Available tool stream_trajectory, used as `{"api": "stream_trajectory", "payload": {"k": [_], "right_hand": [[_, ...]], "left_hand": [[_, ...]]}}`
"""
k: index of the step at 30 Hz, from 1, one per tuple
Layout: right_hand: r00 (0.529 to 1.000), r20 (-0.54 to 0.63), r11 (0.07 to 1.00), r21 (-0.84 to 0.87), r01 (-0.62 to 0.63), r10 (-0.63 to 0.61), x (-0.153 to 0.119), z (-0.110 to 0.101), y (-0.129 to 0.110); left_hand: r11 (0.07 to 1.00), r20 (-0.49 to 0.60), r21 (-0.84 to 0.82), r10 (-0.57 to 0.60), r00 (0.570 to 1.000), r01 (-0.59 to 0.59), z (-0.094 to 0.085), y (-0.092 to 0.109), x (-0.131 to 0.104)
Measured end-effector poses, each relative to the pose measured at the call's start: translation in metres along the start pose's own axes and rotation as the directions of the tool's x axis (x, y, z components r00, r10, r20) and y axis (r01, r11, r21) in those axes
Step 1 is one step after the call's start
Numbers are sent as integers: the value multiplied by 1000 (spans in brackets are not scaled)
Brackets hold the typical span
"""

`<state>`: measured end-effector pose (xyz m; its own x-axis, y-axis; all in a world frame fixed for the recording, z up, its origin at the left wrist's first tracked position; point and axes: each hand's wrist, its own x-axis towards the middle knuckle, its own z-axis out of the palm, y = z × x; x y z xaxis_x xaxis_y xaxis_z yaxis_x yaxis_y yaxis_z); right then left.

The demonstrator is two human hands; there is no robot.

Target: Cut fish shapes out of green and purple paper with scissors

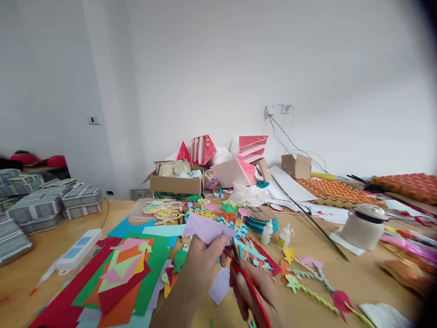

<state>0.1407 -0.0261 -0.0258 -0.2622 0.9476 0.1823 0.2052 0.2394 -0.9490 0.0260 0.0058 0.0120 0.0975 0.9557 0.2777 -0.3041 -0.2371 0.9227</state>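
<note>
Lilac paper [205,229], lower centre of frame, pinched at its bottom edge by left hand [201,262], fingers clamped on it. Right hand [254,287] just beside, fingers closed round red scissors [247,280], blade tips touching the paper's right edge. Coloured sheets [126,273] lie lower left, glue bottles [276,233] behind.

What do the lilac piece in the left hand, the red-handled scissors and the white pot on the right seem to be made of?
Lilac piece: looks like thin matte paper, creased and bending where the left hand pinches it. Scissors in the right hand: glossy red handles, probably plastic; blades dark, likely metal. White pot: smooth, slightly shiny, plastic or ceramic, unclear which.
</note>
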Motion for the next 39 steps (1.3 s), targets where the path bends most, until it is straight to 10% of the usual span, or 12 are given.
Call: {"api": "stream_trajectory", "payload": {"k": [39], "right_hand": [[999, -42, 999, 34, 22, -20, 0, 0, 0]], "left_hand": [[996, -13, 83, 8, 1000, -7, 2, -10, 0]]}}
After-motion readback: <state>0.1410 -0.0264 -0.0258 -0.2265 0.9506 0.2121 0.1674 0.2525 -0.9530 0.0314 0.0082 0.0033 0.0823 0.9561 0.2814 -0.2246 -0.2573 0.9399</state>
